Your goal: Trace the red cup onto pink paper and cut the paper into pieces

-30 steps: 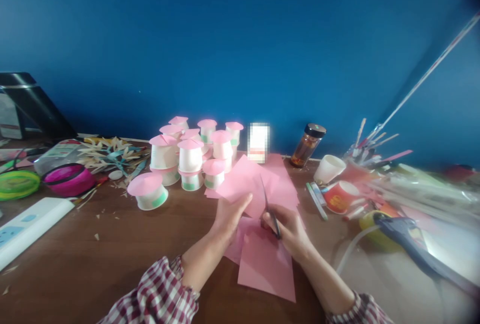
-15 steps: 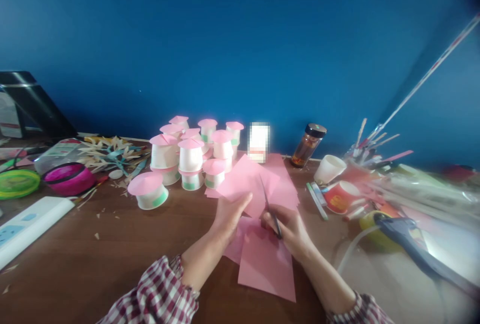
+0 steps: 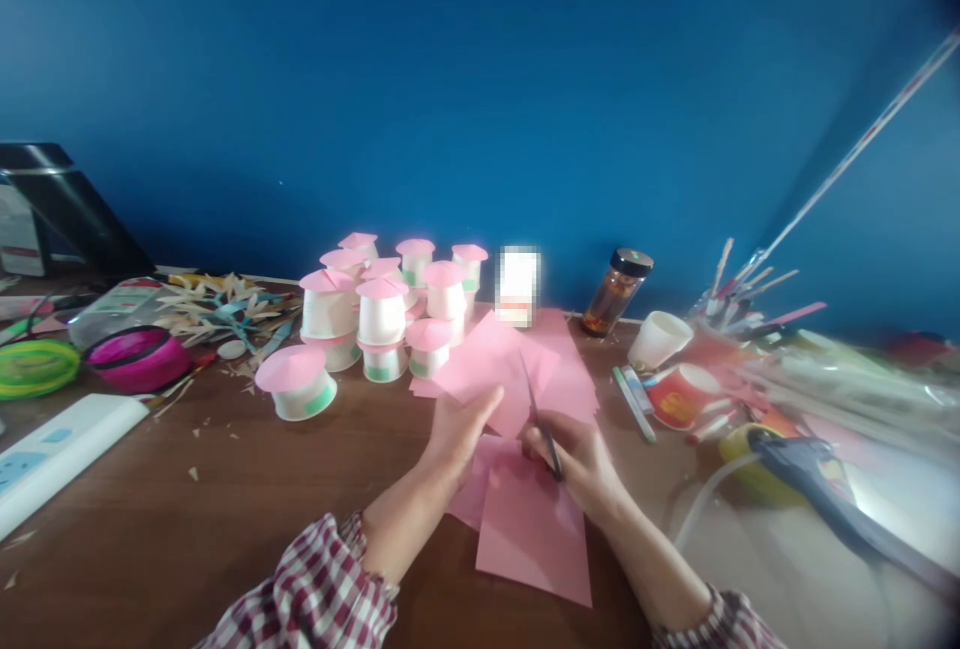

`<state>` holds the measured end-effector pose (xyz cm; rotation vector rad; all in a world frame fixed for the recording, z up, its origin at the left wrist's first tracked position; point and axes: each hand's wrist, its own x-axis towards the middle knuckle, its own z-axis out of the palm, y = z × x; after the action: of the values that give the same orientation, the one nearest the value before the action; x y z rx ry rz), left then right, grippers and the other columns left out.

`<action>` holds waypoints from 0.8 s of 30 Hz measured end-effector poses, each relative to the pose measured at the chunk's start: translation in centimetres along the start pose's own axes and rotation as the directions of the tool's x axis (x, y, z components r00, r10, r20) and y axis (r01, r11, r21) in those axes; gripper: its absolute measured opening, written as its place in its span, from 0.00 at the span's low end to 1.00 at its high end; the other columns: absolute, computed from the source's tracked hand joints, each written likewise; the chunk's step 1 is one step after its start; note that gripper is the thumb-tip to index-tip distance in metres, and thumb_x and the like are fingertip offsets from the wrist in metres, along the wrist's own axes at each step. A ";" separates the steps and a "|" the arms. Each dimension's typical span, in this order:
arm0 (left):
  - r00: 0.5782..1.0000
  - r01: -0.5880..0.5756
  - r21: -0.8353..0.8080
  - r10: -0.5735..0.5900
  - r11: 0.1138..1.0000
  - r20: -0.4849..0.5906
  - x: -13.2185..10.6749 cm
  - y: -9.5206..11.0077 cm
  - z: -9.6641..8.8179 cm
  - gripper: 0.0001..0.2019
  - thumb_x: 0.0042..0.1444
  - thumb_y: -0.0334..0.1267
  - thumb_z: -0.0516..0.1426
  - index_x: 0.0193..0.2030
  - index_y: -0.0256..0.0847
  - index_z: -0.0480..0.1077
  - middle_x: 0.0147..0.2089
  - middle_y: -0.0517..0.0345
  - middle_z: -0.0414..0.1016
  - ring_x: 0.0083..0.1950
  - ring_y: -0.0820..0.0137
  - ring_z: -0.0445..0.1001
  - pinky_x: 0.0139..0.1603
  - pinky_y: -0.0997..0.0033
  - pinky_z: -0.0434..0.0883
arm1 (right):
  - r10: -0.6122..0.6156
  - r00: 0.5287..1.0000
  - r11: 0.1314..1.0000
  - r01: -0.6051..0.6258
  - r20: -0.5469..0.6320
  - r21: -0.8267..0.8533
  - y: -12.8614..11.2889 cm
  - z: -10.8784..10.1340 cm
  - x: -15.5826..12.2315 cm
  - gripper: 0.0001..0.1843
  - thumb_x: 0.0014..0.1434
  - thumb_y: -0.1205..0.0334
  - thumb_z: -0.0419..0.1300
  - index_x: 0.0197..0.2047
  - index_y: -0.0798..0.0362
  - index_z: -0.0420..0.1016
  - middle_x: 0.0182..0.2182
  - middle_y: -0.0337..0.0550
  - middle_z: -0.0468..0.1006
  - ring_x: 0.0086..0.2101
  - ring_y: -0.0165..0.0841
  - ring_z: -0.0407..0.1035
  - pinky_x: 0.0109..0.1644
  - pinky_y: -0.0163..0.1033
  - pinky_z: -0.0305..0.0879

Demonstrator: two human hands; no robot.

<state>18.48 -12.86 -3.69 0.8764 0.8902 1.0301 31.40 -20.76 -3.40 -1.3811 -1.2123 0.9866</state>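
Observation:
My left hand (image 3: 457,429) grips a sheet of pink paper (image 3: 487,374) and holds it up over the brown table (image 3: 187,519). My right hand (image 3: 574,459) is closed on a pair of dark scissors (image 3: 541,424) whose blades point up into that sheet. More pink sheets (image 3: 532,524) lie flat on the table under both hands. Just behind them stands a cluster of white paper cups with pink paper lids (image 3: 382,309).
A magenta bowl (image 3: 136,359), a green ring (image 3: 34,369) and a white power strip (image 3: 52,454) lie at the left. At the right are a brown bottle (image 3: 616,291), a white cup (image 3: 658,337), a red cup (image 3: 679,394), brushes and a glue gun (image 3: 817,484).

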 end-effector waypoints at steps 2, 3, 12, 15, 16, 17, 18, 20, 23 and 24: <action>1.000 -0.001 0.009 0.001 1.000 -0.008 0.0 -0.1 0.0 0.18 0.42 0.42 0.65 0.37 0.31 0.74 0.35 0.44 0.79 0.37 0.58 0.77 0.37 0.61 0.74 | -0.016 1.000 1.000 0.016 -0.002 -0.003 0.0 0.0 0.0 0.20 0.53 0.46 0.61 0.27 0.57 0.72 0.21 0.39 0.69 0.21 0.27 0.59 0.22 0.31 0.56; 1.000 0.002 0.014 -0.002 1.000 -0.008 0.1 -0.2 -0.1 0.18 0.42 0.42 0.65 0.38 0.31 0.74 0.35 0.44 0.79 0.36 0.58 0.77 0.37 0.61 0.74 | -0.024 1.000 1.000 0.024 -0.003 -0.008 0.0 -0.1 -0.1 0.20 0.53 0.45 0.61 0.27 0.57 0.72 0.21 0.39 0.69 0.21 0.27 0.60 0.23 0.31 0.56; 1.000 0.026 -0.045 -0.026 0.999 -0.002 0.0 -0.1 0.0 0.16 0.39 0.41 0.67 0.34 0.32 0.76 0.33 0.46 0.79 0.34 0.59 0.77 0.35 0.64 0.73 | -0.017 1.000 1.000 0.017 0.009 0.006 0.3 -0.1 0.1 0.20 0.53 0.46 0.61 0.27 0.57 0.72 0.21 0.39 0.70 0.21 0.26 0.60 0.22 0.31 0.55; 1.000 0.025 -0.039 -0.026 0.999 -0.009 -0.1 0.0 0.0 0.18 0.38 0.41 0.67 0.34 0.31 0.76 0.32 0.46 0.79 0.34 0.60 0.77 0.34 0.64 0.73 | -0.016 1.000 1.000 0.016 0.002 -0.010 0.1 -0.2 0.1 0.21 0.54 0.46 0.61 0.26 0.58 0.72 0.21 0.40 0.70 0.21 0.27 0.60 0.22 0.31 0.55; 1.000 0.024 -0.034 -0.025 0.999 -0.008 -0.1 0.0 0.0 0.18 0.38 0.41 0.67 0.34 0.31 0.75 0.32 0.46 0.79 0.34 0.60 0.77 0.35 0.64 0.73 | -0.023 1.000 1.000 0.023 0.000 -0.020 0.0 -0.2 0.1 0.21 0.54 0.46 0.60 0.26 0.58 0.72 0.21 0.40 0.70 0.21 0.27 0.61 0.23 0.32 0.56; 1.000 0.025 -0.030 -0.025 0.999 -0.005 0.0 0.0 0.0 0.18 0.38 0.42 0.67 0.34 0.31 0.75 0.32 0.45 0.79 0.34 0.60 0.77 0.35 0.64 0.73 | -0.030 1.000 0.999 0.030 -0.002 -0.029 -0.1 -0.2 0.1 0.21 0.54 0.46 0.60 0.26 0.58 0.72 0.21 0.41 0.71 0.22 0.28 0.62 0.23 0.32 0.56; 1.000 0.025 -0.026 -0.025 0.999 -0.001 0.0 0.0 0.0 0.17 0.39 0.42 0.67 0.34 0.31 0.75 0.33 0.45 0.79 0.34 0.60 0.77 0.35 0.64 0.73 | -0.034 0.999 0.999 0.034 -0.002 -0.035 -0.2 -0.2 0.1 0.21 0.54 0.46 0.60 0.26 0.58 0.73 0.21 0.41 0.71 0.22 0.28 0.62 0.24 0.32 0.56; 1.000 0.027 -0.018 -0.027 0.999 0.004 0.1 -0.1 -0.1 0.17 0.40 0.41 0.66 0.34 0.31 0.75 0.33 0.45 0.79 0.35 0.59 0.77 0.35 0.63 0.73 | -0.038 0.999 0.998 0.038 0.002 -0.040 -0.3 -0.1 0.0 0.21 0.54 0.46 0.60 0.26 0.58 0.73 0.22 0.41 0.71 0.23 0.28 0.62 0.24 0.32 0.56; 1.000 0.029 -0.007 -0.029 1.000 0.009 0.2 -0.2 -0.1 0.16 0.41 0.41 0.65 0.35 0.30 0.75 0.34 0.44 0.79 0.35 0.59 0.77 0.35 0.63 0.73 | -0.042 0.999 0.998 0.042 0.006 -0.044 -0.2 -0.1 0.1 0.21 0.54 0.46 0.60 0.26 0.57 0.72 0.21 0.41 0.71 0.22 0.28 0.62 0.24 0.32 0.56; 1.000 0.029 -0.005 -0.029 1.000 0.011 0.2 -0.2 -0.1 0.17 0.42 0.41 0.65 0.36 0.30 0.75 0.34 0.44 0.79 0.35 0.59 0.77 0.35 0.63 0.73 | -0.041 0.999 0.998 0.041 0.006 -0.047 -0.2 -0.1 0.1 0.21 0.54 0.46 0.60 0.26 0.57 0.72 0.21 0.41 0.71 0.22 0.28 0.61 0.23 0.32 0.55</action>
<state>18.45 -12.72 -3.96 0.8617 0.8882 1.0014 31.50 -20.71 -3.18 -1.3862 -1.2696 0.9385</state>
